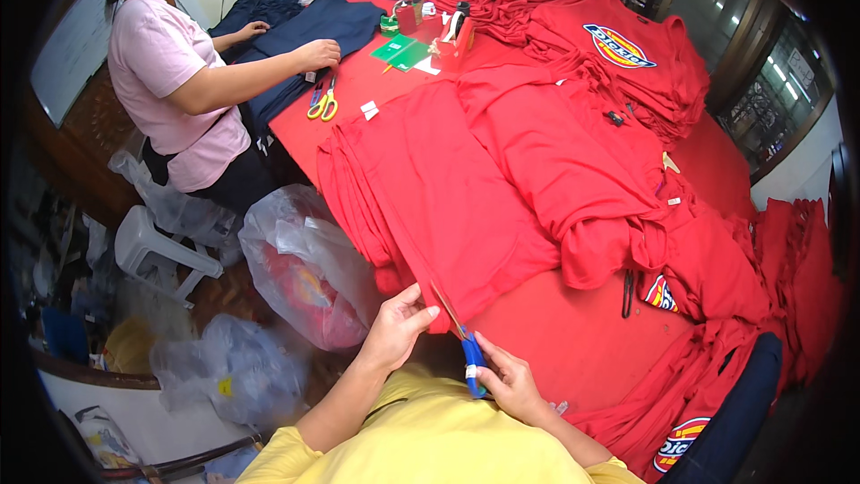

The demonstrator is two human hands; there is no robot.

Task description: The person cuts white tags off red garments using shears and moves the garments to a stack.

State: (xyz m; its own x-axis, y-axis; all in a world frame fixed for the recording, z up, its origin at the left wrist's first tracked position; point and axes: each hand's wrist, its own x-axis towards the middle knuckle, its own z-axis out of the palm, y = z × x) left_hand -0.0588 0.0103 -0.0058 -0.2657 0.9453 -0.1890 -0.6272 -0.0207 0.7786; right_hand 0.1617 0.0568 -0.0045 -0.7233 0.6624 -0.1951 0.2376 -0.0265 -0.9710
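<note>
A red shirt (439, 188) is spread over the near part of the table, its lower corner hanging toward me. My left hand (403, 327) pinches the edge of that corner between thumb and fingers. In my right hand (512, 378) is a pair of blue-handled scissors (475, 362), gripped by the handles. The slim blades point up and away, lying along the cloth just right of my left fingers. Whether the blade tips touch the fabric I cannot tell. More red shirts (564, 161) lie bunched to the right of this one.
Across the table, a person in a pink top (170, 72) handles navy shirts (313, 31). Yellow-handled scissors (323, 106) lie near them. Red shirt stacks (627, 54) fill the far right. A clear plastic bag (309, 260) and a white stool (161, 246) stand left of the table.
</note>
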